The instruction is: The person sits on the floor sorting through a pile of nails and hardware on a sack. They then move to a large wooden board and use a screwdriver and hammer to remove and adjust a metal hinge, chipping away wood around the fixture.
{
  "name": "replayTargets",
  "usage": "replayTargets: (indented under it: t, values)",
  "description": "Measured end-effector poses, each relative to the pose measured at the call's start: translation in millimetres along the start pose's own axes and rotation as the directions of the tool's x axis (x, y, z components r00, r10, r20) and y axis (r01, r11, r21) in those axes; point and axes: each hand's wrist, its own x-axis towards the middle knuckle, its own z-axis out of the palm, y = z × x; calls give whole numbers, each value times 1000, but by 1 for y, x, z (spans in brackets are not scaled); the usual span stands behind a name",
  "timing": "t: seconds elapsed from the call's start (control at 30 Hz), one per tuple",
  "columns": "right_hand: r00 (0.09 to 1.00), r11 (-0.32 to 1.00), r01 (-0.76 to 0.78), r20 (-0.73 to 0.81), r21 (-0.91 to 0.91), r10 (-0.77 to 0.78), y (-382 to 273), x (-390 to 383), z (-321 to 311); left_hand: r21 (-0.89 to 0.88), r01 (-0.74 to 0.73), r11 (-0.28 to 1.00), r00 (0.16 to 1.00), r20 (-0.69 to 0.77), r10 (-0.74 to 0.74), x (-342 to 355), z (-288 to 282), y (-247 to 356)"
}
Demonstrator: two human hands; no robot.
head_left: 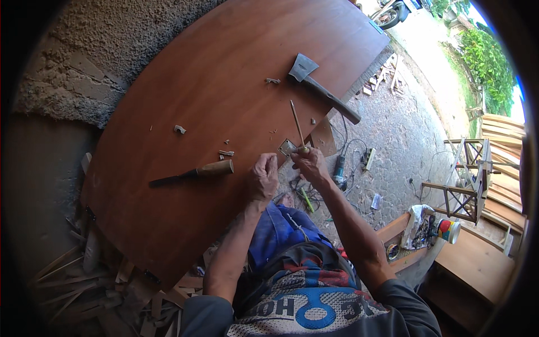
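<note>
A screwdriver (297, 124) is gripped by its handle in the right hand (310, 164), the fingers closed around it and the shaft pointed up and away from them. Just to the left of those fingers, a small metal plate (287, 147) with screw holes is seen at the edge of a large brown wooden panel (185, 224). The left hand (264, 174) is held over the panel near the plate, its fingers curled in; whether anything small is pinched by them cannot be told.

Beyond the right fingers, a hatchet (325, 94) is laid on the panel, its head turned away from them and its handle reaching past the panel's edge. To the left of the left fingers, a chisel (216, 167) is laid flat, its wooden handle nearest to them and its dark blade pointed away. Pale wood chips (179, 129) are scattered beyond the left fingers. To the right of the right fingers, a teal power tool (339, 168) and a power strip (369, 159) are seen on the floor (393, 135).
</note>
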Motion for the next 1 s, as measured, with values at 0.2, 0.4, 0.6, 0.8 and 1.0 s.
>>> replayTargets:
  t: [0.2,0.4,0.6,0.8,1.0]
  values:
    - [996,965,78,54,-252,-66,-2,11,-2,379,-323,867,946,114,303,8,2,-8]
    - [988,903,153,89,-402,-128,-14,12,-2,370,-310,876,950,92,297,7,2,-14]
    - [979,864,199,138,-462,-151,-11,17,-3,370,-310,876,950,97,295,6,1,-14]
    - [985,859,158,143,-488,-100,-11,24,-1,376,-306,875,952,104,288,6,0,-11]
    - [978,814,173,196,-554,-74,-17,26,-3,419,-306,855,952,131,276,6,1,-15]
